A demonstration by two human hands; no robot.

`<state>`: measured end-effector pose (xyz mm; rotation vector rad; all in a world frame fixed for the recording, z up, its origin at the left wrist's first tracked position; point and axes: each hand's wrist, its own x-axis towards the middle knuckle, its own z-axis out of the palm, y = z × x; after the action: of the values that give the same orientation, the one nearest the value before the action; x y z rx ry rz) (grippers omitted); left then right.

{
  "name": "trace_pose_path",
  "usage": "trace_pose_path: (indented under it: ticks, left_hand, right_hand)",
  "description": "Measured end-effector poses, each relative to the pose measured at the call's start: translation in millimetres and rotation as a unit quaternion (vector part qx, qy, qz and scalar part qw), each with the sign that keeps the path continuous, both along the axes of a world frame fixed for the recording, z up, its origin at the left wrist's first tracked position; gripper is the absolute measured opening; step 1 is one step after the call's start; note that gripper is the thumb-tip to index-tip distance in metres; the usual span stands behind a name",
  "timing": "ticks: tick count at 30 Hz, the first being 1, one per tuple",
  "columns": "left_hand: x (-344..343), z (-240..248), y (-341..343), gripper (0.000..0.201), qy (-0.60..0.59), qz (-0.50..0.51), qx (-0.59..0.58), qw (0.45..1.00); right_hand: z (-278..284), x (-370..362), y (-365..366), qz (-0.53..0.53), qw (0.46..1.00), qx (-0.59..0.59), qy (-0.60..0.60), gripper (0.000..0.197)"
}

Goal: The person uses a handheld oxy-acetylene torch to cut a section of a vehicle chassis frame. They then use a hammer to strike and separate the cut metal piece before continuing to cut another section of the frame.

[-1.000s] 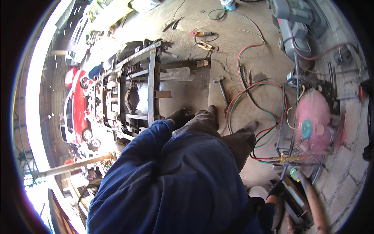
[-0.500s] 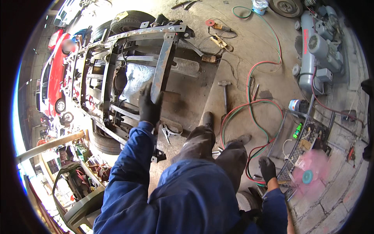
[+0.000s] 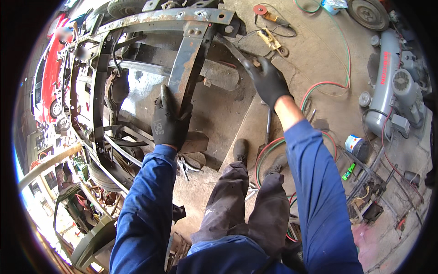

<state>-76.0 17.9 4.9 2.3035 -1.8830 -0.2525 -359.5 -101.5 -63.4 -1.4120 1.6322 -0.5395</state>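
Observation:
My left hand, in a black glove, rests against the rusty steel crossmember of a vehicle chassis frame. Its fingers stretch along the near side of the beam and the thumb stands apart. My right hand, gloved too, reaches forward over the floor with fingers apart. Its fingertips are at the lower end of a dark metal bar that slants from the frame's corner; I cannot tell whether they touch it. Just beyond lies a yellowish power tool. The hammer is partly covered by my right hand and forearm.
An angle grinder with a red disc and cord lies ahead. Red and green hoses loop across the floor at right. Beyond them stand a grey air compressor, a loose wheel and a metal rack. A red vehicle is far left.
My right hand has swung from low at my right side up and forward to the slanted bar. My left hand still lies on the crossmember. The view has shifted.

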Motion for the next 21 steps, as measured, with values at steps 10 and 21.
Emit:
trace_pose_path:
  ticks: [10, 21]
  left_hand:
    - [0, -1, -5, 0.095, -0.052, -0.042, -0.037, 0.997]
    - [1, -2, -5, 0.096, -0.042, -0.022, -0.025, 0.999]
  right_hand:
    - [-7, 82, 25, -0.082, 0.992, 0.046, -0.089, 0.062]
    - [-156, -188, 124, 0.492, 0.793, 0.268, 0.238, 0.051]
